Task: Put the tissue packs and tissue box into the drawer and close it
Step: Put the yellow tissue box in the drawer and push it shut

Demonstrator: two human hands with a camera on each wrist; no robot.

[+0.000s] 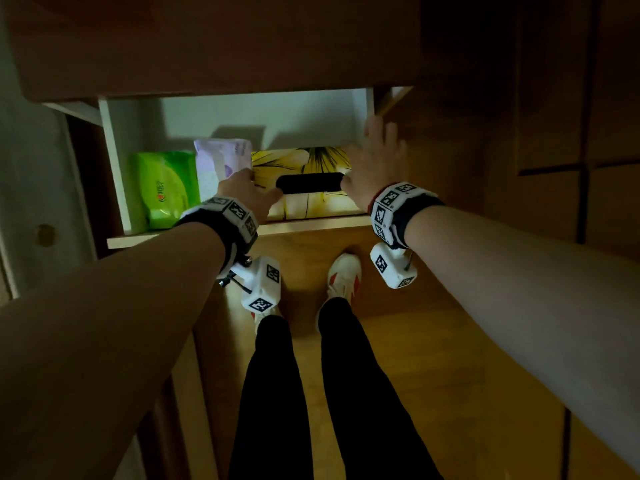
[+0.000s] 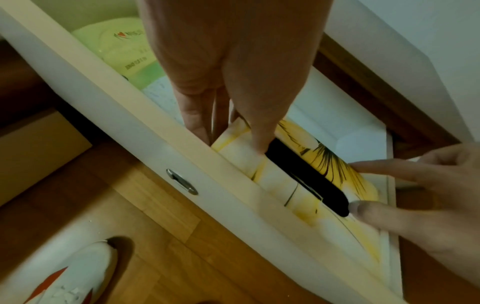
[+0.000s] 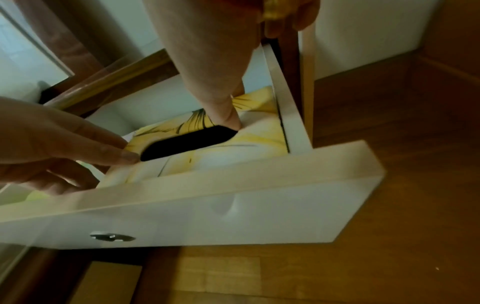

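The white drawer [image 1: 311,226] stands pulled out. Inside lie a green tissue pack [image 1: 166,188] at the left, a pale purple pack [image 1: 221,161] beside it, and a yellow flowered tissue box [image 1: 311,161] at the right, close against the drawer's right wall. My left hand [image 1: 249,192] grips the box's left end, thumb on top by the black slot and fingers down between box and purple pack [image 2: 161,92]. My right hand [image 1: 374,168] has its thumb pressed at the slot's right end, with the fingers spread over the drawer's right side.
A dark wooden cabinet top [image 1: 207,46] overhangs the back of the drawer. A metal handle [image 2: 182,182] sits on the drawer front. My legs and white-and-red shoes [image 1: 343,275] stand on the wooden floor just below the drawer. Wooden panels rise at the right.
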